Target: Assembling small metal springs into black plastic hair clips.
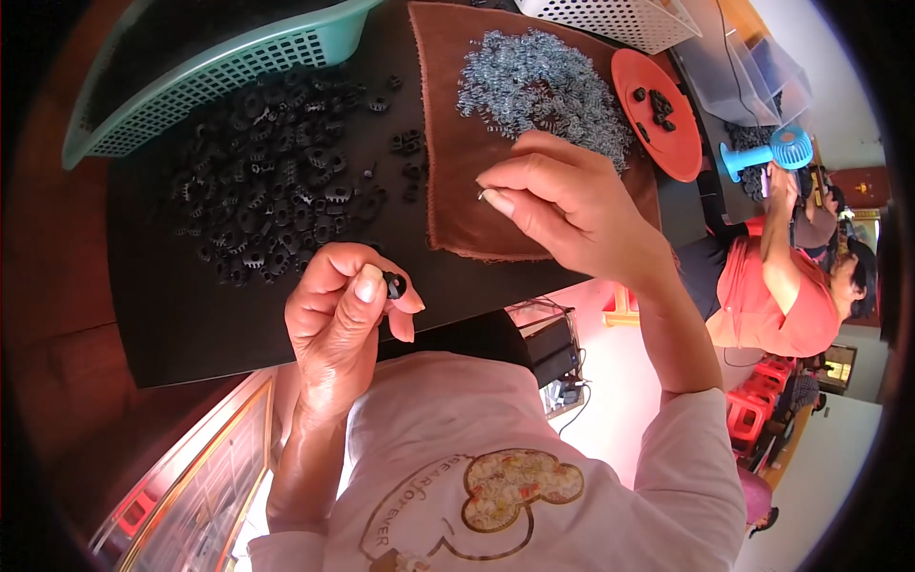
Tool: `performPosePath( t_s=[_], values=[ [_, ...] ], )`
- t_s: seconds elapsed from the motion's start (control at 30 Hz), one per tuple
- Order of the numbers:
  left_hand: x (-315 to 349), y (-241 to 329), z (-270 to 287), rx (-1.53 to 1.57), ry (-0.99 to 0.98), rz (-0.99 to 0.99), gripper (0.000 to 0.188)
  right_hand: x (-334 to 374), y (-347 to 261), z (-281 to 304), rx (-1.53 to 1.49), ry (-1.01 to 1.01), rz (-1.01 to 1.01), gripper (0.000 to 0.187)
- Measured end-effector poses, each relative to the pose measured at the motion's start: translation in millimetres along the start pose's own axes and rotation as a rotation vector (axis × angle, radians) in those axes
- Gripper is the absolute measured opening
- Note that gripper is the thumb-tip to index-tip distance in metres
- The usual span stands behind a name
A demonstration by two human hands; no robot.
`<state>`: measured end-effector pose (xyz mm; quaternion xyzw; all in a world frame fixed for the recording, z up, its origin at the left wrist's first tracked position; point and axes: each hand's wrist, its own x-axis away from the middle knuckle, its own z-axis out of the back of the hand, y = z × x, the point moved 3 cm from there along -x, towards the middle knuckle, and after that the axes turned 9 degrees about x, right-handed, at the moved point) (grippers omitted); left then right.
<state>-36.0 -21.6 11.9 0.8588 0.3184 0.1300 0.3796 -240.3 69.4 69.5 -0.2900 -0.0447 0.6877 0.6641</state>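
Observation:
My left hand (335, 319) is closed near the table's front edge, with a small black plastic part (394, 285) between thumb and fingers. A round opening shows in that part. To its right and higher up, my right hand (572, 205) pinches a tiny shiny piece that looks like a small metal spring (481, 195). Beneath and beyond this hand, a heap of small metal springs (534, 81) covers part of a brown cloth (457, 224). Left of the cloth lies a loose pile of black plastic parts (276, 181), some toothed. My two hands are apart.
A green basket (329, 38) borders the black pile on the dark table (191, 334). Right of the springs sits a red plate (658, 143) with several black pieces. A white basket (629, 24) stands behind. At right, another person (772, 276) sits near a blue fan (786, 148).

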Motion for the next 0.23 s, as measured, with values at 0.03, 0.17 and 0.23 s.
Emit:
performPosePath(
  t_s=[0.03,0.17,0.23],
  values=[
    [0,0,1,-0.024,0.007,-0.007,0.024,-6,-10,-1,-0.068,0.021,0.027,0.014],
    [-1,-1,1,-0.010,0.037,0.014,0.027,-18,-42,-18,-0.316,0.019,0.062,0.011],
    [1,-1,5,0.060,0.026,0.021,0.022,-20,-50,-27,-0.408,0.034,0.058,0.011]
  ],
)
